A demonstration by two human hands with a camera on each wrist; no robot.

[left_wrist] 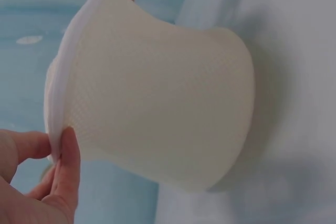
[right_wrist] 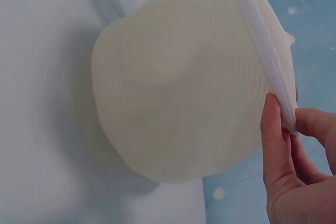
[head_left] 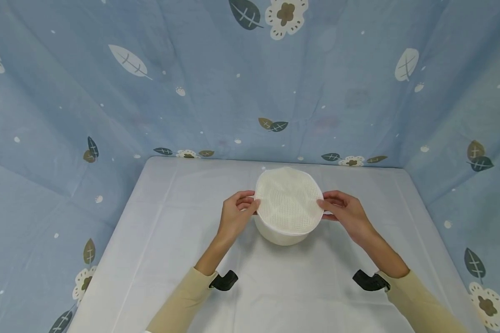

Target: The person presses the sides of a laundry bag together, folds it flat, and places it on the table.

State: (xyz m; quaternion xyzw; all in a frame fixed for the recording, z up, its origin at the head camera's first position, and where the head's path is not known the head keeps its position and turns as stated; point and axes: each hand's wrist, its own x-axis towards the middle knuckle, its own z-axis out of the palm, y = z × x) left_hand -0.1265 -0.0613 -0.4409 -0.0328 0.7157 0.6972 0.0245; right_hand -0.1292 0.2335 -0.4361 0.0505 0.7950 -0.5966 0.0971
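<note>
A cream mesh laundry bag, shaped like a short drum with a white trimmed rim, is held at the middle of the table. Its round mesh top faces up toward the head camera. My left hand pinches the rim on the left side between thumb and fingers. On the opposite side, the right hand pinches the same rim. In the left wrist view the mesh side wall flares from a narrower base up to the rim. The right wrist view shows the white trim running into the right fingers' pinch.
A white cloth covers the table. Blue curtains printed with leaves and flowers stand behind it and on both sides. Black wrist mounts stick out from the beige sleeves.
</note>
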